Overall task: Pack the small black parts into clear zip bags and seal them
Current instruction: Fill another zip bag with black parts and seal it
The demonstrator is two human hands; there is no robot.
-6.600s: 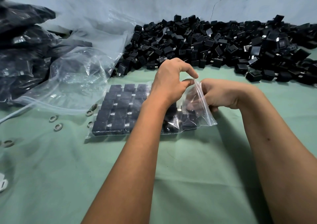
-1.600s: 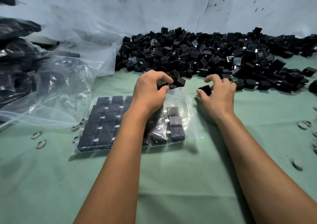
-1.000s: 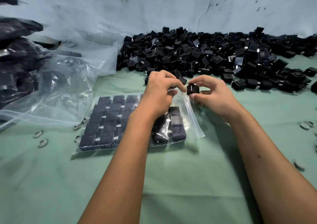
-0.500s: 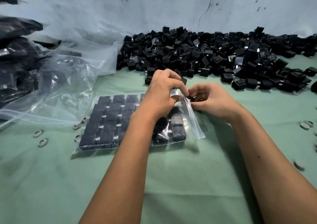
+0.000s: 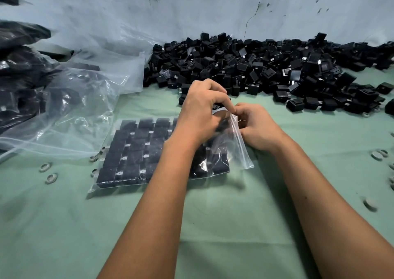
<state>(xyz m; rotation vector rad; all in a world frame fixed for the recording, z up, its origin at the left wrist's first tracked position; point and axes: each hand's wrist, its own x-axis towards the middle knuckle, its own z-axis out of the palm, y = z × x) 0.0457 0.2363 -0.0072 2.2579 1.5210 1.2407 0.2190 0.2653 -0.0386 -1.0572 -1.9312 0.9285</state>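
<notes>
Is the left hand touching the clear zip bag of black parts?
Touching. The head view shows the left hand pinching the open mouth edge of the clear zip bag.

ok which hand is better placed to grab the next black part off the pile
Right, probably. The right hand sits at the zip bag mouth on the side nearest the loose pile, while the left hand pinches the opening.

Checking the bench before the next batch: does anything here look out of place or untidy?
Yes. Small pale rings lie scattered loose on the green cloth, some left of the zip bag and more at the right edge. Inside the bag, the black parts by the open mouth sit jumbled, unlike the tidy rows at left.
</notes>
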